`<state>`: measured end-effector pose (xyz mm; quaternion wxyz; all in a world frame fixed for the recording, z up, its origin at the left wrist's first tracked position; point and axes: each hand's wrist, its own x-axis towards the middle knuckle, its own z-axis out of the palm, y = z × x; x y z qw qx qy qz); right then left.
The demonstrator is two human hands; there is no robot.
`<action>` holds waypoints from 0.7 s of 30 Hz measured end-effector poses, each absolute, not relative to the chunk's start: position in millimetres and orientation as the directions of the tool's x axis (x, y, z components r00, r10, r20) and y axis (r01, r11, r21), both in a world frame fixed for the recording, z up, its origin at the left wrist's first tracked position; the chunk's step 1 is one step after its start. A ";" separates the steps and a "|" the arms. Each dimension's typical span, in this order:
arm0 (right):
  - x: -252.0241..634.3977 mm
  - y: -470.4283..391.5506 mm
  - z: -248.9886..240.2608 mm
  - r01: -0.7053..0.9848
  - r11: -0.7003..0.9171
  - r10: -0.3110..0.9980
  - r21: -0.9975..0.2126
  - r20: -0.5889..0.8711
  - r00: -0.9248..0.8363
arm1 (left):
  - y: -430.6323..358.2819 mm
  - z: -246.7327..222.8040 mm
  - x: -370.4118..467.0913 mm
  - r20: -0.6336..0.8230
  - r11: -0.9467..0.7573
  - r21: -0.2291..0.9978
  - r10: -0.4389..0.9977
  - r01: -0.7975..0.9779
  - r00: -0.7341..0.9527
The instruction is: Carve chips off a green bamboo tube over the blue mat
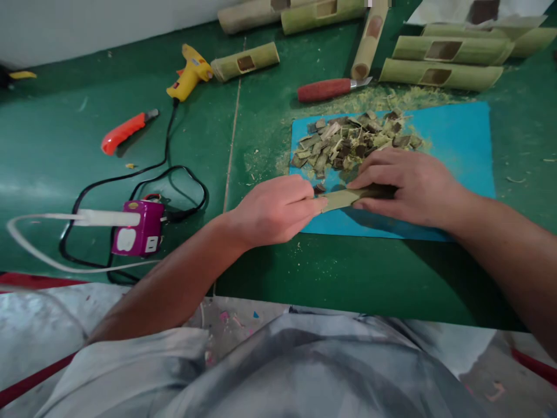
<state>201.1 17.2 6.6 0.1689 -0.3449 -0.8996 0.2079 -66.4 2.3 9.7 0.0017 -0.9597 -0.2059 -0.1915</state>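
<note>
Between my two hands a pale green bamboo strip (340,200) lies nearly level above the near part of a blue sheet (461,145). My left hand (276,210) is closed round the strip's left end. The fingers and thumb of my right hand (402,184) pinch it further right, and the palm partly hides that end. Just beyond my hands, a heap of small bamboo chips (343,142) rests on the sheet. A red-handled knife (324,90) lies behind the sheet, its blade pointing right.
Cut bamboo tubes (441,75) with square openings lie at the back right, and another tube (248,62) at the back centre. To the left are a yellow glue gun (189,74), an orange cutter (124,133) and a purple power adapter (137,229) with looping cables.
</note>
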 end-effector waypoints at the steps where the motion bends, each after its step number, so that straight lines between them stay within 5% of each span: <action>1: 200.9 17.1 6.1 0.556 0.673 0.693 -0.489 0.154 -0.704 | 0.8 10.3 -66.7 0.372 -0.911 0.063 0.401 0.408 0.837; 13: 224.2 6.7 20.9 0.696 0.675 0.732 -0.244 0.112 -0.671 | -0.9 1.3 -61.7 0.404 -0.893 0.027 0.420 0.449 0.812; 21: 224.7 -4.8 23.0 0.680 0.672 0.733 -0.294 0.135 -0.666 | -0.5 1.5 -65.2 0.495 -0.852 0.063 0.479 0.520 0.725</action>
